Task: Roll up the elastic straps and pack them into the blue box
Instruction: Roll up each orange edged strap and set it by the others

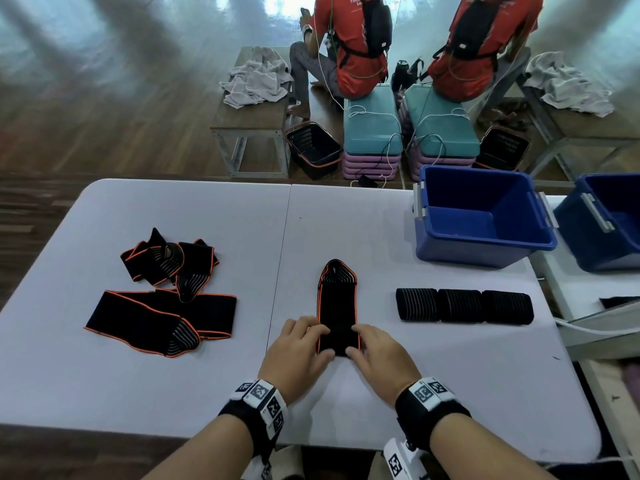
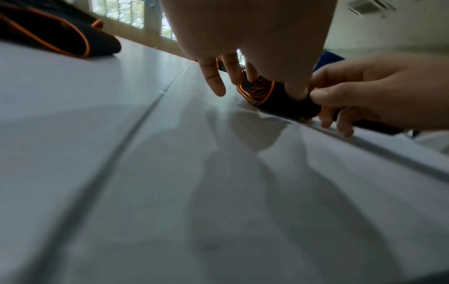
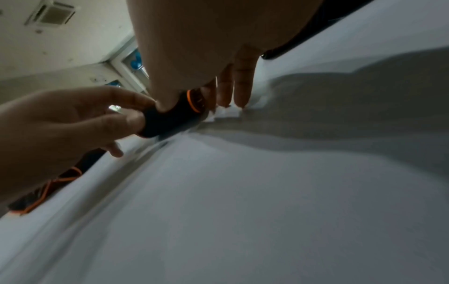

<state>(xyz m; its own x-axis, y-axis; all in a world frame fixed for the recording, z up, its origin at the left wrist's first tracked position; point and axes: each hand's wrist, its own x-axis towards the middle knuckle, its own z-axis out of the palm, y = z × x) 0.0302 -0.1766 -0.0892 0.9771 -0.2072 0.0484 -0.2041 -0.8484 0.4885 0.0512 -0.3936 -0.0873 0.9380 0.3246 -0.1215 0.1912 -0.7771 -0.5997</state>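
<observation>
Elastic straps lie across a pale grey table point(image 1: 450, 393), black with orange edging. On the left, two unrolled straps point(image 1: 162, 292) sit in a loose heap, one crumpled at the far side and one longer piece spread flat nearer the person. At the middle, a single strap point(image 1: 337, 306) lies stretched away from the person, its near end turned up into a small roll. The left hand point(image 1: 298, 355) pinches that rolled end from the left, thumb on top of the fabric and the other fingers point(image 2: 213, 80) reaching down past it. The right hand point(image 1: 379, 358) pinches the same rolled end from the right; in the right wrist view its thumb presses on the roll while its fingers point(image 3: 243, 84) point to the table just beside it. Right of the hands, three finished rolls point(image 1: 464, 306) lie in a row, touching. At the far right stands the blue box point(image 1: 481, 251), open. A second blue box point(image 1: 602, 230) stands beside it on the next table.
</observation>
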